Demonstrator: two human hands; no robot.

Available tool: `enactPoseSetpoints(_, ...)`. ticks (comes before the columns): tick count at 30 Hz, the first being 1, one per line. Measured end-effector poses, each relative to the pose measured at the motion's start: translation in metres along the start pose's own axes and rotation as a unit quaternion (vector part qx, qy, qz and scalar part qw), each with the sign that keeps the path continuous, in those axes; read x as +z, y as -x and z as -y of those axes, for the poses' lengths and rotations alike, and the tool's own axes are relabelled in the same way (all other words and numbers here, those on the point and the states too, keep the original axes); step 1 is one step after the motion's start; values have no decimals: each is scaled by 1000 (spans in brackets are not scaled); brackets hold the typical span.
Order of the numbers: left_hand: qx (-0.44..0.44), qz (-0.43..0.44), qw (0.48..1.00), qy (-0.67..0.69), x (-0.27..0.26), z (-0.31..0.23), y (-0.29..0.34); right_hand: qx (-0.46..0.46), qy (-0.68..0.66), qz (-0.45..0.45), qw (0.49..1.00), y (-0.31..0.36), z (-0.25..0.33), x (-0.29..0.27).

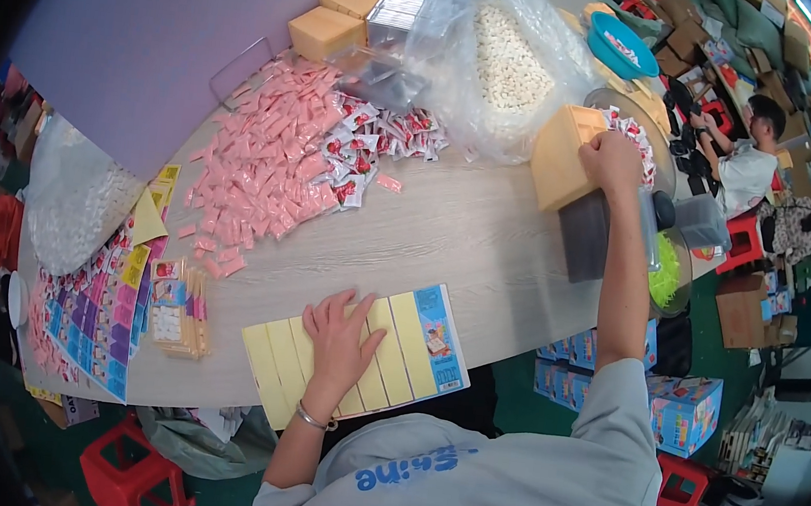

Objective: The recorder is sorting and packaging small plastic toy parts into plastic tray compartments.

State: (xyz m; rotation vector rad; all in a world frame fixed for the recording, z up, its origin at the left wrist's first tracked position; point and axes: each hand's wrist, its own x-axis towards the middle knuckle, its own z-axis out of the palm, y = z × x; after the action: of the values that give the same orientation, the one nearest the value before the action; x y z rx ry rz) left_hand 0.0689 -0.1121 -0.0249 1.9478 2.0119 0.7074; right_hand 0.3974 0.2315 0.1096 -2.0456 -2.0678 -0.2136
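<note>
My left hand (341,337) lies with its fingers spread on a pale yellow card sheet (400,327). Dark lines divide the sheet into strips, and its right end is blue and printed. At the far right of the table, my right hand (615,162) is closed at the upper corner of a stack of tan plastic trays (563,161). Its fingertips are partly hidden, so how many trays it grips is unclear. Beside that hand, a clear bowl holds small white and red packets (633,139).
Pink sachets (268,150) and white-red packets (352,154) lie heaped at left centre. Behind stands a clear bag of white pieces (509,66). Filled tan trays (179,313) and colourful printed cards (107,320) lie left. Grey bins (582,237) stand right. People sit beyond.
</note>
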Motion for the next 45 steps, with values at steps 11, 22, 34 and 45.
enactPoseSetpoints(11,-9,-266,946,186,-21,3,-24,-258,-228,7,939,198,154,16)
enactPoseSetpoints(22,59,-17,997,36,21,42,-75,-51,56,-114,991,75,58,-18)
enactPoseSetpoints(34,12,33,997,-76,18,40,-69,-48,120,-37,991,14,11,2)
enactPoseSetpoints(45,63,95,992,44,-10,63,-73,-213,-184,125,951,236,191,81)
